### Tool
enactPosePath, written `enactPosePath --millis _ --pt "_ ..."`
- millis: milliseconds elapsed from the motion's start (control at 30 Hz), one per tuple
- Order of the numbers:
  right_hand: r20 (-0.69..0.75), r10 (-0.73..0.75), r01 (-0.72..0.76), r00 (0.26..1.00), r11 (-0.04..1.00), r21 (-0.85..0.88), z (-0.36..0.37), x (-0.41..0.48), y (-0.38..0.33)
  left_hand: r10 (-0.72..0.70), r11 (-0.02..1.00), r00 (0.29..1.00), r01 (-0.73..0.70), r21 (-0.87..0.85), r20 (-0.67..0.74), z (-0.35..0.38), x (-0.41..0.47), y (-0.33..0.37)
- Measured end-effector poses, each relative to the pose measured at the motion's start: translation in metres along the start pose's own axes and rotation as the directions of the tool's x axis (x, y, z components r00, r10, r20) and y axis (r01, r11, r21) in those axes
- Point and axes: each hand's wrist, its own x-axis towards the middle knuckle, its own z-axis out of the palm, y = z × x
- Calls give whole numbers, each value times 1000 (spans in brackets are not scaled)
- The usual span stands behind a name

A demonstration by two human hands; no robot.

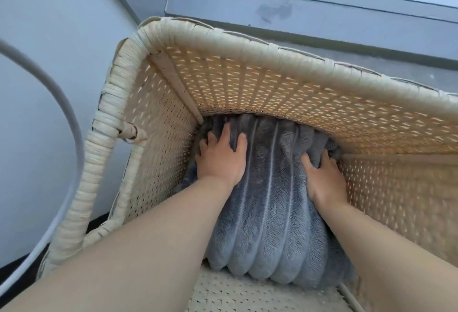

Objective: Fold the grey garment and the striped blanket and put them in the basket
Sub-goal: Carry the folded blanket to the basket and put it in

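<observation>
**Operator:** State the container.

**Technician:** The woven basket [247, 39] fills most of the view, seen from above. Its cream wrapped rim runs along the far and left sides. A grey stepped ledge [322, 2] lies beyond the far rim.

**Operator:** Location of the task item?

**Technician:** The striped blanket [270, 212] lies folded inside the basket. Its far end touches the far wall, close to the far-left corner. Its rounded fold faces the person, and the pale stripes run from near to far.

**Operator:** Anything outside the basket?

**Technician:** A white curved tube [75, 128] arcs to the left of the basket.

**Operator:** Report each grip.

**Technician:** Both bare forearms reach into the basket. The left hand [220, 160] lies flat on the blanket's far-left part, fingers spread and pressing into the pile, so its grip is apart. The right hand [324, 180] rests on the blanket's right edge, next to the right wall, with the thumb on top. Its fingers pass out of sight into the fabric, so I cannot tell whether that grip is clamped.

**Operator:** Smallest item?

**Technician:** A patch of darker grey fabric [187, 178] shows at the blanket's left edge, beside the left wrist. Whether it is a separate piece cannot be determined.
</observation>
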Motion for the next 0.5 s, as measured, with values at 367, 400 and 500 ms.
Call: enactPosePath --millis 367,400,500 --pt "72 -50 54 996 997 -63 -13 4 -12 -29 999 1000 28 -19 -8 -10 3 6" --pt "83 -17 22 996 997 -70 -21 -6 -14 -12 1000 1000 12 8 -11 -18 -9 9" --pt "44 46 -41 998 994 -105 -52 -51 -16 48 998 998 -47 45 -40 -46 -56 13"
